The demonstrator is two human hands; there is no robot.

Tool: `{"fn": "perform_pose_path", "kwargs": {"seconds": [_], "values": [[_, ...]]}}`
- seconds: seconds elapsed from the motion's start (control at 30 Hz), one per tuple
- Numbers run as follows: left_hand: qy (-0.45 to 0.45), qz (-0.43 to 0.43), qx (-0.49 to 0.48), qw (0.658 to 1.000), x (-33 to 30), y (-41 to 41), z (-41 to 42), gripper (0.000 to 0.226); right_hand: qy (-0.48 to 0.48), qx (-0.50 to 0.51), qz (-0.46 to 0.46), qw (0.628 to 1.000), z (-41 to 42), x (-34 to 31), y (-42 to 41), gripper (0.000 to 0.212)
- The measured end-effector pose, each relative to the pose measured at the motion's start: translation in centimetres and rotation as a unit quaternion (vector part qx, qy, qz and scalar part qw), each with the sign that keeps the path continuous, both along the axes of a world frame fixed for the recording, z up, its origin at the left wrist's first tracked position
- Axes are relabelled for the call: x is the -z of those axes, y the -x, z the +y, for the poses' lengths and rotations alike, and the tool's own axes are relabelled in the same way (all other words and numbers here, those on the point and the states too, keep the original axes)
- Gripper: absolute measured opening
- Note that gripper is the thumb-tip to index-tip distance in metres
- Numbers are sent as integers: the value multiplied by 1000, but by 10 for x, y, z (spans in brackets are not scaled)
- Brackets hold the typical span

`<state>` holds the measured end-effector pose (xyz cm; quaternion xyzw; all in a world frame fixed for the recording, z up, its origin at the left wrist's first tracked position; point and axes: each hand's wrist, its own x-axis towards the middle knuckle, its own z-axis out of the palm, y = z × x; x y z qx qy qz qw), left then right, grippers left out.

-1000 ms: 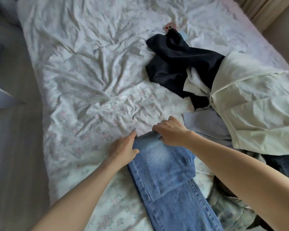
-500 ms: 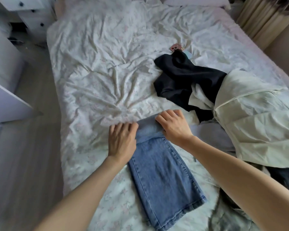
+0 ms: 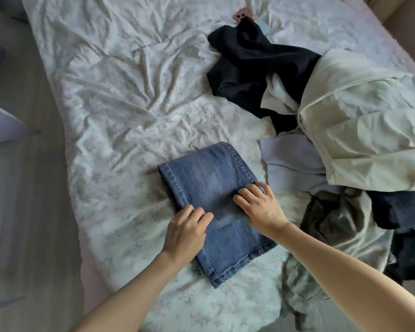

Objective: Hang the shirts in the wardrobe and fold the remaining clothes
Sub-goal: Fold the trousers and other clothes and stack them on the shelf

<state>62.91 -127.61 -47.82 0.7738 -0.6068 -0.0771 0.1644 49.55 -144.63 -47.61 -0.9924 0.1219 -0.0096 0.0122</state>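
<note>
Blue jeans (image 3: 206, 178) lie folded on the flowered bed sheet (image 3: 130, 92), with a doubled top layer over a longer lower layer. My left hand (image 3: 187, 227) grips the near left edge of the top layer, fingers curled on the denim. My right hand (image 3: 259, 207) grips the near right edge the same way. A heap of clothes lies to the right: a black garment (image 3: 256, 68), a pale green shirt (image 3: 359, 130), a lilac piece (image 3: 290, 159), an olive-grey garment (image 3: 333, 226) and a dark navy one (image 3: 403, 212).
A pink phone (image 3: 242, 15) lies on the sheet at the far end, partly under the black garment. White furniture (image 3: 0, 125) stands on the floor (image 3: 22, 212) left of the bed. The bed's left edge runs close to the jeans.
Both hands have drawn the far fold of the jeans back toward me, making a shorter, thicker stack. The camera view dipped down and closer to the bed.
</note>
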Motion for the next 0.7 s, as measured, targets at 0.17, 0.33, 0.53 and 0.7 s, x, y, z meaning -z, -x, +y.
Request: {"fn": "perform_pose_path", "kwargs": {"seconds": [0.17, 0.33, 0.53, 0.7], "values": [[-3, 26, 19, 999, 5, 18, 8, 43, 4, 16, -10, 1000, 11, 6, 22, 34], [-11, 41, 55, 998, 3, 35, 20, 38, 2, 22, -18, 1000, 25, 10, 51, 36], [-15, 41, 107, 993, 9, 54, 31, 31, -2, 15, -3, 1000, 40, 22, 82, 30], [-9, 39, 168, 985, 22, 74, 40, 21, -17, 13, 32, 999, 54, 31, 111, 26]]}}
